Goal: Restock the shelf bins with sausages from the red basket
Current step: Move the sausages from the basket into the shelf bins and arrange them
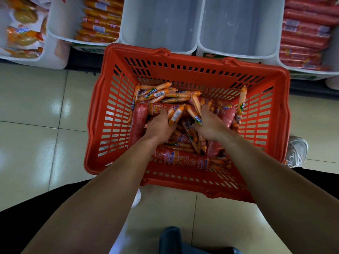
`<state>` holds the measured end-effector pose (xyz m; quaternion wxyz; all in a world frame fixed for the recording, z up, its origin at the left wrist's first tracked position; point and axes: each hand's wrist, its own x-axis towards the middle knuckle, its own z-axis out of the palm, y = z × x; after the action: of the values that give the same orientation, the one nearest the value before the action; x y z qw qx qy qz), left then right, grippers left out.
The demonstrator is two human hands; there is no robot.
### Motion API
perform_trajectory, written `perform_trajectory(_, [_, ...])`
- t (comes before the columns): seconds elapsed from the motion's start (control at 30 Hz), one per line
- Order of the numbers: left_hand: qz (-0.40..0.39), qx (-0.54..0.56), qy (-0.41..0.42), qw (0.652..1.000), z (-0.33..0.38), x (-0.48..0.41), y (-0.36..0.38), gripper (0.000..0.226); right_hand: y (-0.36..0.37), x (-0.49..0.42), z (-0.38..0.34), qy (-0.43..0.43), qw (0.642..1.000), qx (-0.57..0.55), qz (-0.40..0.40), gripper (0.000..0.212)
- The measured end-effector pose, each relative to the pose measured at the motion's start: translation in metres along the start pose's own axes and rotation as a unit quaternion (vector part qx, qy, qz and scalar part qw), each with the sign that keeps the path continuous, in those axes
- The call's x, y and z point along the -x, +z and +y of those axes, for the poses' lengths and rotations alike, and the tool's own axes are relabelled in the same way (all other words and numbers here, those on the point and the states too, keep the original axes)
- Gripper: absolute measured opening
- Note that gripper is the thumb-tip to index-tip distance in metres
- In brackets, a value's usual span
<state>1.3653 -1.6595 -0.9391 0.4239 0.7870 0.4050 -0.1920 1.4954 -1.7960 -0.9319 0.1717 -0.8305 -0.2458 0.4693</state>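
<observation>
forearms (110, 189) reach down; left grip (159, 123) clutches sausages (161, 93) in red basket (183, 68); right grip (211, 123) fingertips buried, hold unclear.

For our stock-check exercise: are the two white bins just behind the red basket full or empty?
Empty. The left bin and the right bin show only bare white walls and floors, with nothing inside.

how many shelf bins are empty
2: the left empty bin beside the orange-sausage bin, the right empty bin beside the red-sausage bin. Their upper parts are out of frame.
</observation>
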Motion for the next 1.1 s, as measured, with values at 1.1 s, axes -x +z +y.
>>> perform_trajectory(1.1, [0.076, 0.078, 0.024, 0.994, 0.149, 0.018, -0.179, 0.023, -0.27, 0.013, -0.078, -0.048, 0.985, 0.124, 0.109, 0.023])
